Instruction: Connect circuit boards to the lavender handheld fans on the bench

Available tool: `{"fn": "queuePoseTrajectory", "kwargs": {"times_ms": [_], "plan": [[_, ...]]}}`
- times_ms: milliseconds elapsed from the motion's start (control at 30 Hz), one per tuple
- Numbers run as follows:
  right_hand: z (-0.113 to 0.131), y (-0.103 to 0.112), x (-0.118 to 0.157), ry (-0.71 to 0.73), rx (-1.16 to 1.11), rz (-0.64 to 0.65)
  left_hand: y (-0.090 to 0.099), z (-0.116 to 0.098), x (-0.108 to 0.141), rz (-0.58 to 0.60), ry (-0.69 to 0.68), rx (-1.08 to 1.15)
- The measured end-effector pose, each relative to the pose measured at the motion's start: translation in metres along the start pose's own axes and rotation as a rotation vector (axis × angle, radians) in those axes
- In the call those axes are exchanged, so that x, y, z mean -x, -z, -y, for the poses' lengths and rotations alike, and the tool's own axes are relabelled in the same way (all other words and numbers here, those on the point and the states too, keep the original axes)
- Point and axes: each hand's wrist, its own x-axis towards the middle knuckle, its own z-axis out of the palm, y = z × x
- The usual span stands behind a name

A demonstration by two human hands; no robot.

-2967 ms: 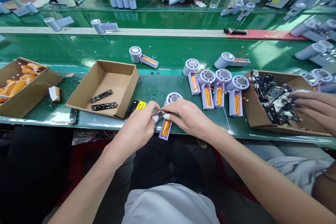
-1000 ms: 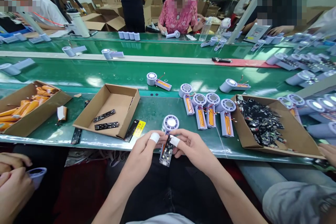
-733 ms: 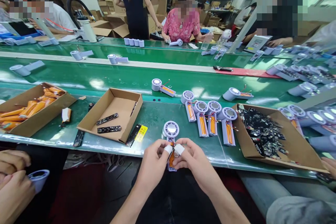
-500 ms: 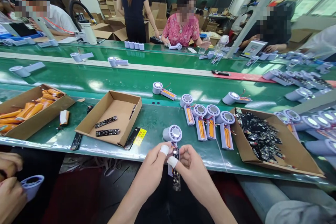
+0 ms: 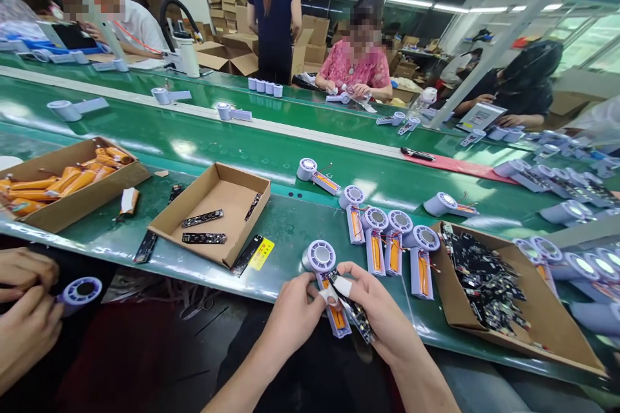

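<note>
Head view: left hand grasping fan, right hand pinching circuit board (across fan handle).

The handheld fan housing is moulded in smooth, matt lilac plastic. The circuit board is finished in glossy black, with small metal parts on it. A shiny orange wrap is seen on the battery. The cardboard tray is rough, matt brown, and the green tabletop is glossy. Matt white tape is wrapped around the fingers.
</note>
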Motion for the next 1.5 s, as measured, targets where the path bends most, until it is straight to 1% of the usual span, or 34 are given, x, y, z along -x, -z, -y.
{"fn": "queuePoseTrajectory", "kwargs": {"times_ms": [67,167,267,367,467,533,633,700,767,867,967,1033,1100,1133,1200,1233,1300,1367,1500], "plan": [[0.001,0.003,-0.001,0.007,-0.037,0.001,-0.002,-0.006,-0.002,-0.040,0.008,-0.032],[-0.002,0.012,-0.001,0.011,-0.121,-0.033,0.001,-0.011,-0.002,-0.057,0.017,-0.043],[-0.007,0.021,-0.001,-0.004,-0.206,-0.067,0.008,-0.012,0.000,-0.049,0.026,-0.024],[-0.009,0.025,-0.002,-0.017,-0.225,-0.075,0.017,-0.013,0.006,-0.078,0.023,-0.025],[-0.004,0.020,-0.005,-0.001,-0.141,-0.064,0.025,-0.020,0.012,-0.115,-0.008,-0.054],[0.004,0.014,-0.006,0.021,-0.035,-0.037,0.029,-0.028,0.014,-0.091,-0.032,-0.046],[0.015,0.006,-0.008,0.045,0.130,-0.001,0.032,-0.042,0.015,-0.027,-0.051,0.066],[0.020,0.003,-0.009,0.056,0.229,-0.006,0.034,-0.049,0.012,-0.015,-0.050,0.126],[0.023,0.001,-0.009,0.074,0.353,-0.013,0.036,-0.053,0.009,-0.006,-0.032,0.126],[0.024,-0.009,-0.006,0.136,0.597,0.024,0.039,-0.050,0.003,0.024,-0.014,0.106],[0.020,-0.024,-0.003,0.291,0.821,0.065,0.040,-0.042,-0.002,0.047,0.025,0.156],[0.013,-0.029,-0.003,0.398,0.869,0.073,0.041,-0.038,-0.002,0.062,0.063,0.204],[0.003,-0.026,-0.004,0.419,0.797,0.059,0.043,-0.035,-0.002,0.076,0.068,0.237],[-0.002,-0.022,-0.004,0.397,0.737,0.028,0.045,-0.033,-0.001,0.080,0.066,0.243],[-0.013,-0.012,-0.005,0.347,0.654,-0.100,0.047,-0.029,0.000,0.074,0.056,0.238],[-0.017,-0.006,-0.005,0.335,0.657,-0.177,0.048,-0.026,0.001,0.067,0.053,0.233],[-0.024,0.001,-0.004,0.356,0.751,-0.299,0.048,-0.019,0.002,0.041,0.052,0.237],[-0.028,0.002,-0.003,0.415,0.878,-0.343,0.047,-0.011,0.003,0.015,0.063,0.255],[-0.033,-0.012,-0.003,0.559,1.023,-0.326,0.042,0.000,0.005,-0.004,0.105,0.258]]}}
